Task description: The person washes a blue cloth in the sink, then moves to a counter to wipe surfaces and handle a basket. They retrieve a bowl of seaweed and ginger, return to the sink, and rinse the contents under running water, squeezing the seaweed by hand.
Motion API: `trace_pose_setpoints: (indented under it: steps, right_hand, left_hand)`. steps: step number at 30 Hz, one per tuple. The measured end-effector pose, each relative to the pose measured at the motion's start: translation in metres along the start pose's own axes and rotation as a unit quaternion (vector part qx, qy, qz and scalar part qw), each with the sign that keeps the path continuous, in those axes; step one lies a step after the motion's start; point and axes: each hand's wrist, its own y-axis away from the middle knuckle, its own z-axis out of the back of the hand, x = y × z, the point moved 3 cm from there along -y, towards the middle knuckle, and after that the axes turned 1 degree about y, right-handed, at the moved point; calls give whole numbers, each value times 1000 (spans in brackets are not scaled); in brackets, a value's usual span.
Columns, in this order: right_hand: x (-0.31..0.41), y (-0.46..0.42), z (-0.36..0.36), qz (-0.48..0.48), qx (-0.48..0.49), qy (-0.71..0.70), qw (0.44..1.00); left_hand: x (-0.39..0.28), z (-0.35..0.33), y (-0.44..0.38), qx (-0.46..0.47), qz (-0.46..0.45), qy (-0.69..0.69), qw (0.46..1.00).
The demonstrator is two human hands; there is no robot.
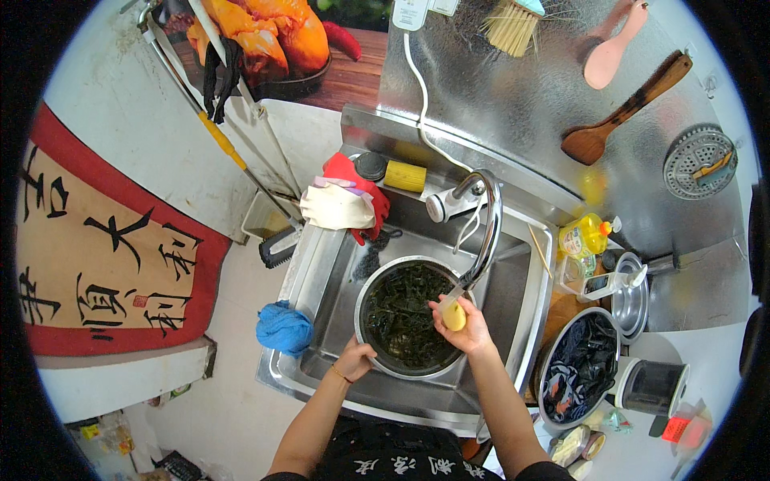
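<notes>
A round metal basin (368, 352) stands in the stainless steel sink (325, 361), holding dark green leafy strands, perhaps seaweed, in liquid. My left hand (356, 359) grips the basin's lower left rim, thumb on top. At the right side of the basin, my right hand (462, 327) is under the curved chrome faucet (494, 222), its fingers around a pale yellow, rounded piece (454, 316), whose kind I cannot tell. A stream of water seems to fall from the spout onto that piece.
Red and white rubber gloves (340, 204) hang over the sink's back left corner. A blue cloth (284, 328) lies on the left rim. Right of the sink are a yellow soap bottle (583, 235), a white pump bottle (607, 285) and a metal bowl of dark cloth or plastic (580, 367).
</notes>
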Motion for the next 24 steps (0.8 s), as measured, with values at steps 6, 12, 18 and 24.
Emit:
trace_pose_setpoints:
  steps: [6, 12, 18, 24]
  right_hand:
    - [-2, -25, 9, 72, -18, -3, 997]
    - [-24, 2, -2, 245, -127, 299, 914]
    - [-43, 49, -19, 260, -24, 758, 598]
    - [-6, 79, -61, 276, -102, 793, 533]
  left_hand:
    - [2, 3, -4, -2, 15, 11, 1000]
    - [2, 6, -6, -5, 5, 16, 1000]
    - [3, 2, -8, 10, 10, 7, 1000]
    - [5, 4, -3, 3, 20, -2, 1000]
